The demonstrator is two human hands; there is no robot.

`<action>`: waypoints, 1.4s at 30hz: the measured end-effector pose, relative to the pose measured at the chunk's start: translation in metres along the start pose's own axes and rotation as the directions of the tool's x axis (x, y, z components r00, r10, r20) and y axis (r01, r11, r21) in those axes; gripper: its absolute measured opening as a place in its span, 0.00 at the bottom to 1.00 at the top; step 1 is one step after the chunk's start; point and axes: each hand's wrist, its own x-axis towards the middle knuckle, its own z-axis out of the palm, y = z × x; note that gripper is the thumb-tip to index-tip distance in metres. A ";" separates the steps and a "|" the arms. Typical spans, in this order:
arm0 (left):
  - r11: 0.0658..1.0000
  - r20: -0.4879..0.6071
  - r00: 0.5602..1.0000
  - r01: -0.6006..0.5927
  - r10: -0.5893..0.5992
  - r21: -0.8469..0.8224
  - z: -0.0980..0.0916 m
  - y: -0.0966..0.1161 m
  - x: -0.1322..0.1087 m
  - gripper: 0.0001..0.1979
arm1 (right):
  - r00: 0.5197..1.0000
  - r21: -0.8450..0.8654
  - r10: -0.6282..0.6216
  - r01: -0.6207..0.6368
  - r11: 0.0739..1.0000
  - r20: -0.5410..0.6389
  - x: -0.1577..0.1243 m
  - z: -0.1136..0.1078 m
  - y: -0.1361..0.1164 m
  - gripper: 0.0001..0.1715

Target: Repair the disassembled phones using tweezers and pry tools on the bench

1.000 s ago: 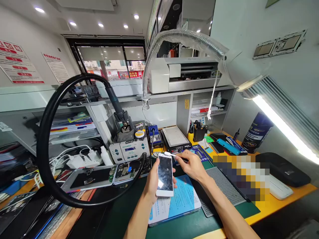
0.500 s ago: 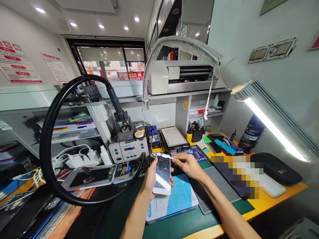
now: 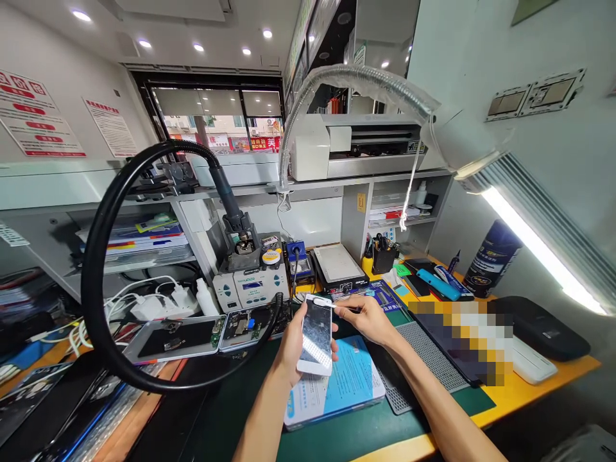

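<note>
My left hand (image 3: 291,346) is wrapped around a white smartphone (image 3: 316,337), held tilted with its dark, smudged screen towards me. Light from the lamp reflects off the lower glass. At the phone's top right, my right hand (image 3: 366,319) pinches a slim white stick (image 3: 333,306); its exact kind is too small to tell. The stick's far end lies by a whitish oval patch near the phone's top edge. Below the phone is a blue and white box (image 3: 353,378) on the green mat (image 3: 337,439).
A hot-air station (image 3: 253,289) with a thick black hose (image 3: 91,269) stands at left. Two opened tablet-like devices (image 3: 176,339) lie before it. A grey perforated mat (image 3: 423,359) is to the right. Overhead hangs a lit lamp (image 3: 539,250). A spray can (image 3: 491,260) stands at the back right.
The view has shifted slightly, moving the scene a little to the right. Both hands keep their holds, the stick still at the phone's top edge.
</note>
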 end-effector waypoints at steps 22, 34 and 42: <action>0.999 0.002 1.000 -0.027 0.027 -0.040 0.000 0.000 0.001 0.33 | 0.991 -0.045 0.040 -0.046 0.998 -0.126 0.000 0.000 0.001 0.19; 0.987 0.078 0.986 -0.140 0.146 -0.072 0.009 0.000 -0.007 0.28 | 0.954 -0.084 0.138 -0.166 0.983 -0.267 0.001 -0.002 0.013 0.21; 0.938 0.188 0.922 -0.347 0.338 0.017 0.007 0.002 -0.019 0.24 | 0.960 -0.120 0.159 -0.191 0.974 -0.232 0.000 -0.004 0.015 0.20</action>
